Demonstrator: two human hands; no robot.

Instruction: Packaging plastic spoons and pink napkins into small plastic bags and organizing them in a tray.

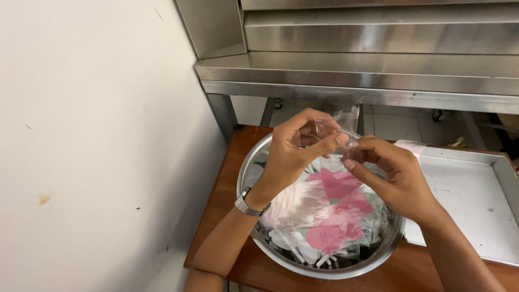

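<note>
Over a steel bowl (254,162) of clear packets with pink pieces, we pinch a small clear plastic bag (340,127) between our left hand (294,151) and right hand (392,173), both closed on it. Beneath is a brown wooden table (227,178), with a metal tray (476,200) beside the bowl, a white wall (92,135) to our left and a stainless shelf (357,70) ahead.

Pink napkins (336,184) in silver bowl (254,157)
</note>
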